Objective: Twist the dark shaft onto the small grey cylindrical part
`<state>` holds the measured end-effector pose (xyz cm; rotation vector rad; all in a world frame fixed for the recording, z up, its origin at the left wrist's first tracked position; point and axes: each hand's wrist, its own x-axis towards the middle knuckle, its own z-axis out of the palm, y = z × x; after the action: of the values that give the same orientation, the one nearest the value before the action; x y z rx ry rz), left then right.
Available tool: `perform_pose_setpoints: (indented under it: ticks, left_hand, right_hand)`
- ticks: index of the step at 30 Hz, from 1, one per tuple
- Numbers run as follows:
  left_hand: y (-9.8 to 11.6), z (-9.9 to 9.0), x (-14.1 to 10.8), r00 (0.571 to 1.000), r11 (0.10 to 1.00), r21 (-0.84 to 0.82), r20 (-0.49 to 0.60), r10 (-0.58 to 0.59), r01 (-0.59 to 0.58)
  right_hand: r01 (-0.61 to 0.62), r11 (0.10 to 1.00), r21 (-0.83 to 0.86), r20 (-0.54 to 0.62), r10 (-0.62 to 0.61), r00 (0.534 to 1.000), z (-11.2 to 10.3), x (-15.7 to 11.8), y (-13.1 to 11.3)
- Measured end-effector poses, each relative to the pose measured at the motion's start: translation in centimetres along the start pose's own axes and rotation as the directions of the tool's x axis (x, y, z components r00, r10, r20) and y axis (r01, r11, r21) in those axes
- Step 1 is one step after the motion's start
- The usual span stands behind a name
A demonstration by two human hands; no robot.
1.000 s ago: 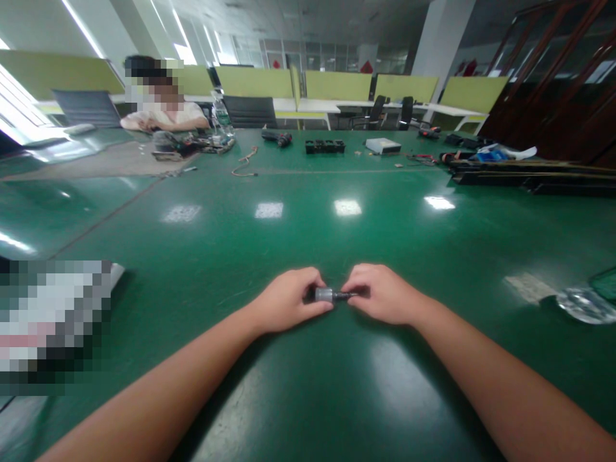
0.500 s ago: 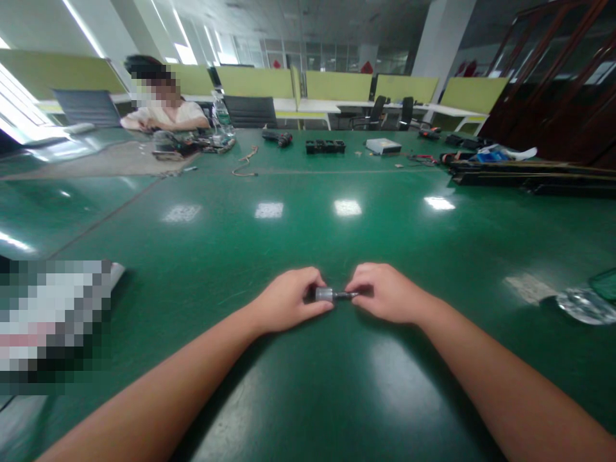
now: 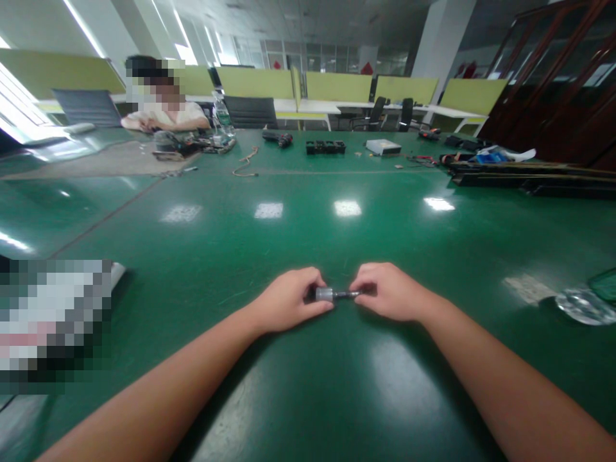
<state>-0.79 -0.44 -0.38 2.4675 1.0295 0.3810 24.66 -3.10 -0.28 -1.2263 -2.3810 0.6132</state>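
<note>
My left hand (image 3: 293,298) is closed around a short grey metal cylinder (image 3: 325,294), with thumb and fingers on either side of it. From the cylinder's right end a thin dark shaft (image 3: 342,295) points right. At the far end of that shaft, my right hand (image 3: 385,292) is closed in a pinch, its fingertips meeting the tip. Both hands rest low over the green tabletop (image 3: 298,244). The left end of the cylinder is hidden in my palm, and its exact kind is unclear.
A blurred-out box-like object (image 3: 52,314) lies at the left. At right stands a clear glass item (image 3: 584,305). Across the table are a black tool (image 3: 278,137), a black block (image 3: 325,147), a white box (image 3: 384,147), dark panels (image 3: 529,176) and a seated person (image 3: 166,115).
My right hand has shifted very slightly right along the thin shaft, baring a little more of its tip. My left hand and the cylinder have stayed in place.
</note>
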Motion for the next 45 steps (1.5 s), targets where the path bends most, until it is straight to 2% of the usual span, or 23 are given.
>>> perform_pose_setpoints:
  ticks: [29, 45]
  left_hand:
    - [-0.2, -0.2, -0.4, 1.000, 1.000, -0.019, 0.000, -0.013, 0.013]
    - [-0.1, -0.1, -0.3, 1.000, 1.000, -0.010, 0.008, -0.015, 0.016]
  right_hand:
    - [-0.096, 0.995, -0.030, 0.033, 0.097, 0.995, -1.3, -0.6, 0.2]
    - [-0.025, 1.000, 0.014, 0.009, 0.025, 1.000, -0.6, -0.4, 0.5]
